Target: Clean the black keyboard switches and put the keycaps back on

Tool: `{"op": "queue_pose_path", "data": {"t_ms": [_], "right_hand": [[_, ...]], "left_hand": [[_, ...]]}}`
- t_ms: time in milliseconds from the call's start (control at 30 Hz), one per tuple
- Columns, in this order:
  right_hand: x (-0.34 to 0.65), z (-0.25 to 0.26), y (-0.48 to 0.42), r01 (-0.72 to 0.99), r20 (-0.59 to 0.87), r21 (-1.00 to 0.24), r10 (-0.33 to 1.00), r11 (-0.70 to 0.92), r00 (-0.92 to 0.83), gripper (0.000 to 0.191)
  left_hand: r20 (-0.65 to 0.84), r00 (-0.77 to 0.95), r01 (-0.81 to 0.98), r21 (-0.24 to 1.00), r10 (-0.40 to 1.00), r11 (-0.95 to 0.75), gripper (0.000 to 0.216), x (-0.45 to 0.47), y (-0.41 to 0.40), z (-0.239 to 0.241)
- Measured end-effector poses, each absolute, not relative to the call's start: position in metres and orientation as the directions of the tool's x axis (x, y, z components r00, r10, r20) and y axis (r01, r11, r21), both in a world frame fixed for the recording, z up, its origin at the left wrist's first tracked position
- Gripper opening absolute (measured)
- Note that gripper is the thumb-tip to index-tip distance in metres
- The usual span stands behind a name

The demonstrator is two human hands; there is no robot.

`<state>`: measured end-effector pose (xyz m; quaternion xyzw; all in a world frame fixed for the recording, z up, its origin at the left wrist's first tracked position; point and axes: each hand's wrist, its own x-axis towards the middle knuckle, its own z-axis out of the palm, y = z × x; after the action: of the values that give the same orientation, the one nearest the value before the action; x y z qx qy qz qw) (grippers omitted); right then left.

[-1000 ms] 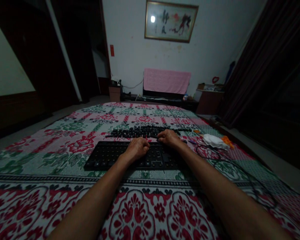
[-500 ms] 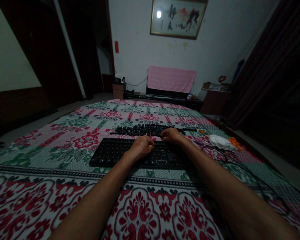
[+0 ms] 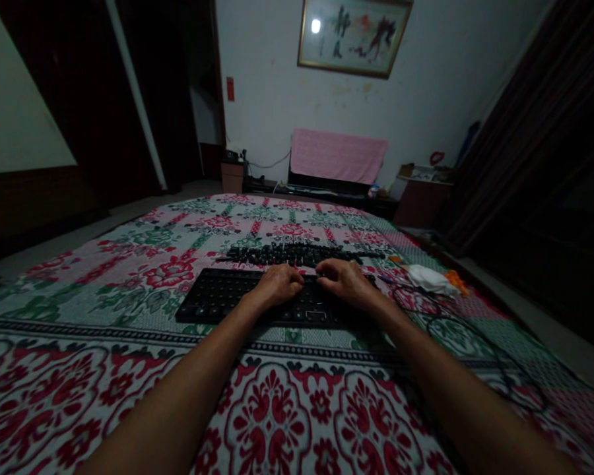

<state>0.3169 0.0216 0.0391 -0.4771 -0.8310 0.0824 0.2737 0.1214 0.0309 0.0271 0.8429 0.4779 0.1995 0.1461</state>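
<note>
A black keyboard (image 3: 218, 290) lies on the patterned bedspread, many of its key positions showing bare stems. Behind it stretches a long band of loose black keycaps (image 3: 287, 253). My left hand (image 3: 280, 284) rests over the keyboard's middle, fingers curled and closed; anything in them is hidden. To its right, my right hand (image 3: 344, 280) is above the keyboard's back edge, thumb and forefinger brought close together. A small dark spot shows between those fingertips, too dim to name.
A white crumpled cloth or bag (image 3: 430, 280) and an orange item (image 3: 457, 282) lie to the right. A black cable (image 3: 495, 349) loops across the bedspread (image 3: 153, 356) there. A pink cloth (image 3: 339, 155) covers something by the far wall.
My right hand has come back from the loose keycaps to the keyboard, nearer my body. My left hand stays over the keyboard's middle. The view has shifted slightly.
</note>
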Motion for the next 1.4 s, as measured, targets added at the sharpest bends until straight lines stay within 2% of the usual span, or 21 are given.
{"op": "queue_pose_path", "data": {"t_ms": [100, 233, 367, 533, 733, 1033, 1267, 1400], "right_hand": [[0.318, 0.030, 0.006, 0.710, 0.347, -0.479, 0.855, 0.516, -0.386, 0.023], [0.320, 0.023, -0.007, 0.678, 0.323, -0.520, 0.854, 0.520, -0.407, 0.025], [0.320, 0.021, -0.012, 0.656, 0.330, -0.559, 0.862, 0.506, -0.384, 0.028], [0.315, 0.019, -0.013, 0.626, 0.356, -0.557, 0.838, 0.545, -0.413, 0.029], [0.312, 0.020, -0.015, 0.646, 0.355, -0.526, 0.833, 0.553, -0.425, 0.023], [0.312, 0.020, -0.015, 0.631, 0.366, -0.531, 0.824, 0.566, -0.432, 0.021], [0.319, 0.017, -0.012, 0.642, 0.374, -0.537, 0.837, 0.547, -0.400, 0.019], [0.318, 0.018, -0.013, 0.647, 0.388, -0.521, 0.830, 0.557, -0.402, 0.019]], "left_hand": [[0.188, 0.497, 0.724, 0.449, 0.847, -0.525, 0.026, 0.119, 0.031, 0.029], [0.139, 0.541, 0.690, 0.489, 0.829, -0.533, 0.023, 0.116, 0.029, 0.033], [0.163, 0.556, 0.633, 0.553, 0.815, -0.542, 0.022, 0.113, 0.025, 0.033], [0.188, 0.628, 0.532, 0.605, 0.756, -0.592, 0.027, 0.116, 0.022, 0.031], [0.205, 0.626, 0.531, 0.595, 0.752, -0.604, 0.024, 0.123, 0.016, 0.033], [0.238, 0.647, 0.552, 0.509, 0.725, -0.660, 0.021, 0.125, 0.012, 0.036], [0.202, 0.622, 0.485, 0.659, 0.757, -0.575, 0.023, 0.119, 0.017, 0.031], [0.199, 0.620, 0.461, 0.691, 0.759, -0.557, 0.023, 0.119, 0.017, 0.031]]}}
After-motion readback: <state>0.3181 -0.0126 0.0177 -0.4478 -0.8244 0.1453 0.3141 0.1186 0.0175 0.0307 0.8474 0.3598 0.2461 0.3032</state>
